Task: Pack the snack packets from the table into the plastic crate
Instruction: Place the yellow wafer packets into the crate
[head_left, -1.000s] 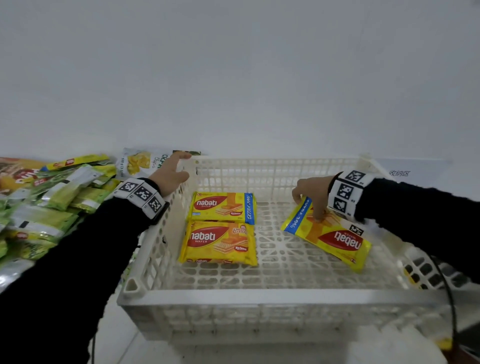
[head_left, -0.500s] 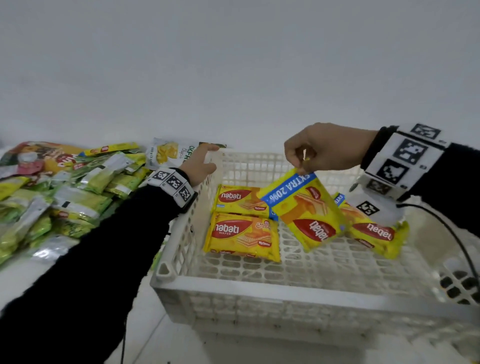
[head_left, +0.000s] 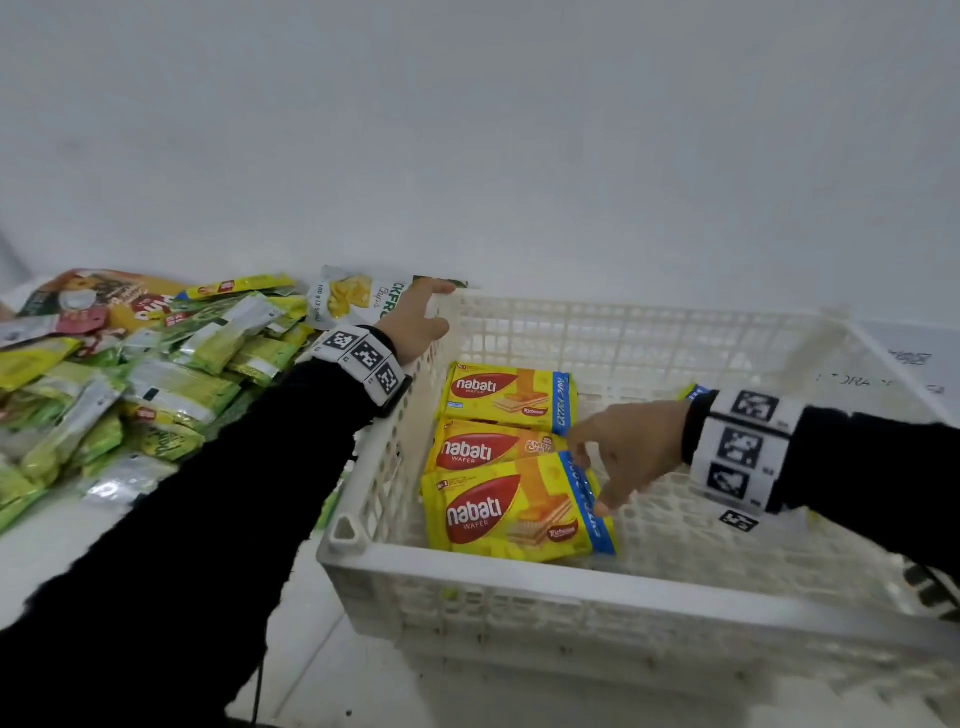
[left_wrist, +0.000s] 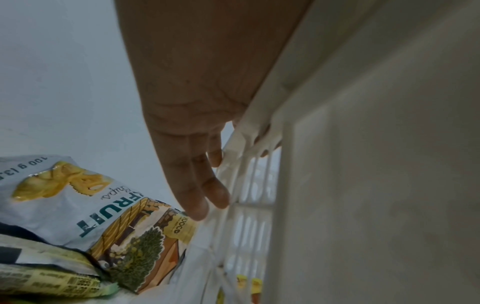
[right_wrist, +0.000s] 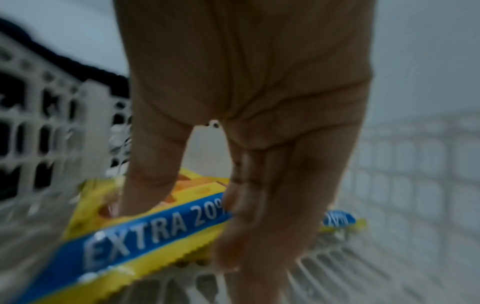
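Observation:
A white plastic crate (head_left: 519, 566) holds three yellow Nabati wafer packets in a column along its left side. The nearest wafer packet (head_left: 514, 512) lies flat and overlaps the middle packet (head_left: 488, 449); the far packet (head_left: 509, 397) lies behind. My right hand (head_left: 592, 480) pinches the nearest packet's blue edge. In the right wrist view the thumb lies on top of that packet (right_wrist: 145, 242) and the fingers wrap its edge. My left hand (head_left: 434, 306) holds the crate's far left corner, fingers outside the wall (left_wrist: 363, 144), thumb inside.
A heap of green and yellow snack packets (head_left: 156, 374) covers the table left of the crate. A jackfruit chips bag (head_left: 353, 301) leans by the left hand. A yellow and blue packet corner (head_left: 693, 391) shows behind my right wrist. The crate floor's middle and right are bare.
My right hand lifted a wafer packet from the crate's right side, swung it over, and set it down at the front left on the column. The left hand stayed on the corner.

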